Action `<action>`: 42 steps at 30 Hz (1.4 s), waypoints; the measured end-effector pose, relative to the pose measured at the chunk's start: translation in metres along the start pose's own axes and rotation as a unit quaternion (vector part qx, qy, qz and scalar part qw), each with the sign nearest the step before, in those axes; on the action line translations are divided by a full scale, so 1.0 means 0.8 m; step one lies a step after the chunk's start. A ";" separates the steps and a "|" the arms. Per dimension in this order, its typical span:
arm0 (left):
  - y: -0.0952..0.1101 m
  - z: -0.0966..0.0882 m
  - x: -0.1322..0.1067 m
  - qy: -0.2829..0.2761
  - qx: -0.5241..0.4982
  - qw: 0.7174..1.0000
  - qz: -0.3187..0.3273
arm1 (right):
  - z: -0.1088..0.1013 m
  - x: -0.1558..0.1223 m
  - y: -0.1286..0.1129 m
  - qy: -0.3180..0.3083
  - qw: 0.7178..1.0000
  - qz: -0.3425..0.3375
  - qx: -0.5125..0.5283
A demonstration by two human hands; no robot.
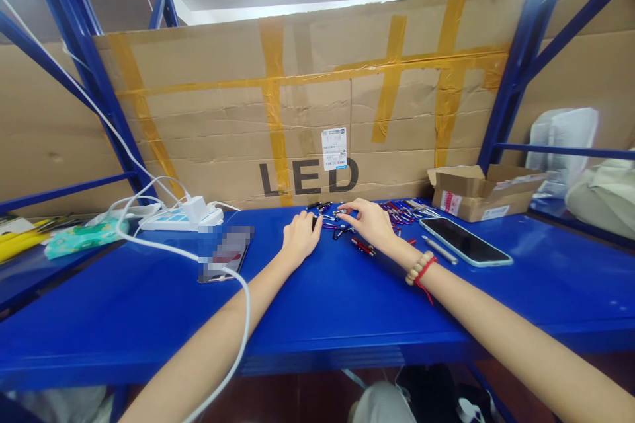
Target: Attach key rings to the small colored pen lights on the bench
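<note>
Both my hands reach to the back of a blue metal shelf (317, 304). My left hand (300, 236) is curled, fingers closed on a small dark part I cannot make out. My right hand (370, 221), with a bead bracelet and red string at the wrist, pinches a small metal piece (342, 213) between thumb and fingers. Around them lie small red and dark pen-like parts (363, 247) and metal clips (403, 213), scattered toward the right.
A phone (466, 241) lies face up at right beside a silver pen (439, 249). An open cardboard box (479, 193) stands behind it. At left are a charging phone (223, 256), a white power strip (181, 217) with cables, and a green wipes pack (82, 238). Taped cardboard walls the back.
</note>
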State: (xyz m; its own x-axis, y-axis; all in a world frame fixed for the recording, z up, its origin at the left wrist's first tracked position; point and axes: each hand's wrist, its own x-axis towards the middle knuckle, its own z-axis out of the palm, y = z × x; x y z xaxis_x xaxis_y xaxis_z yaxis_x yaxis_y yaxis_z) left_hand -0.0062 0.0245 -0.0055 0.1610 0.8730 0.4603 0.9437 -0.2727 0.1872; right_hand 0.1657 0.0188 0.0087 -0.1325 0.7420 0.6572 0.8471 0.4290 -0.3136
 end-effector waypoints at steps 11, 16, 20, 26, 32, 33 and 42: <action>0.000 0.001 0.001 -0.002 0.002 1.000 0.000 | 0.005 0.000 0.002 -0.001 1.000 -0.017 -0.001; 0.000 0.001 0.000 -0.002 0.004 1.000 0.002 | 0.005 0.000 -0.001 -0.033 0.999 0.016 0.021; -0.001 0.002 0.000 0.004 0.005 1.000 0.005 | 0.001 -0.001 -0.005 -0.051 0.998 0.028 0.010; -0.002 0.003 0.001 0.003 0.007 1.000 0.006 | 0.002 -0.002 -0.003 -0.055 0.996 -0.059 -0.031; 0.000 0.002 0.001 -0.003 0.012 1.000 0.018 | 0.008 -0.001 -0.001 -0.048 0.995 -0.084 -0.027; 0.000 0.002 0.001 -0.008 0.013 1.000 0.022 | 0.008 -0.002 -0.001 -0.047 0.995 -0.085 -0.025; 0.001 0.002 -0.001 -0.007 0.017 0.998 0.062 | 0.009 -0.003 -0.002 -0.043 0.995 -0.081 -0.042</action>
State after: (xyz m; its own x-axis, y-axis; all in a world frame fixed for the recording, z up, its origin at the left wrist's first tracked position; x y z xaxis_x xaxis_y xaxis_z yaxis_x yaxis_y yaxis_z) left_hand -0.0049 0.0243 -0.0067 0.2809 0.8394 0.4652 0.9256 -0.3652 0.0999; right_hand 0.1608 0.0200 0.0032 -0.3117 0.7089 0.6327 0.8506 0.5050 -0.1467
